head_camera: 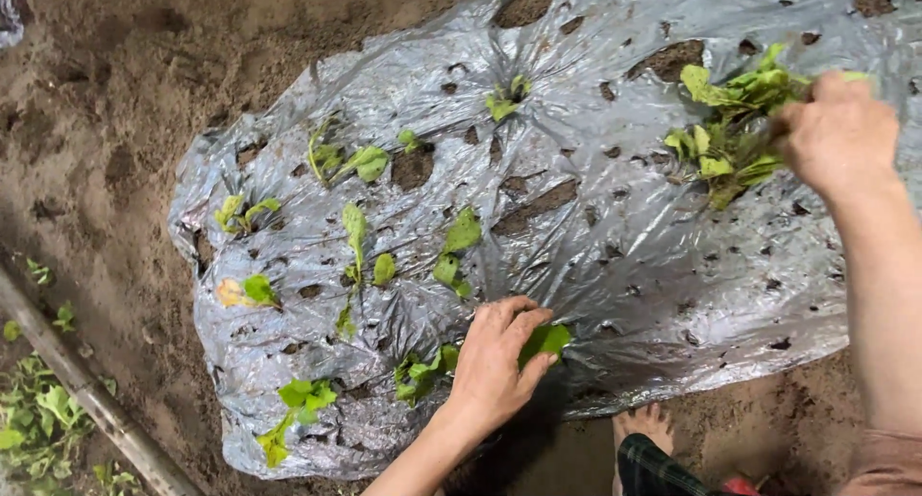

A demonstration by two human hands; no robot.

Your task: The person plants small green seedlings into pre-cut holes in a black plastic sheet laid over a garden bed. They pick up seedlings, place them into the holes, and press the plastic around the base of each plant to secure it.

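Fingers of the left hand [495, 362] pinch a small green seedling [545, 340] at the near edge of the silver plastic sheet [615, 256] and press it down there. At the far right side of the sheet, the right hand [837, 136] has its grip closed around a bunch of seedlings [730, 131]. More little plants [355, 237] poke through holes on the sheet's left side, with brown soil [115, 121] all around it.

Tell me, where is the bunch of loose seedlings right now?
The bunch of seedlings lies upper right on the silver plastic sheet, under the right hand.
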